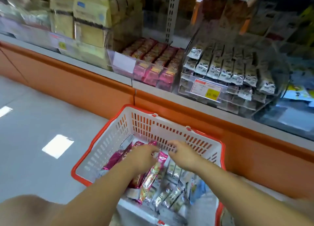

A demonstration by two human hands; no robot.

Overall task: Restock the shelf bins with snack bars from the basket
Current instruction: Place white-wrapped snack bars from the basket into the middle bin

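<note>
A: Inside the basket [119, 135], a pink snack bar [153, 173] is pinched near its end by the left hand [144, 156].
B: Light, slippery foil is expected; mid-bar is best gripped. The right hand [183, 153] is held loosely curled, empty.
</note>
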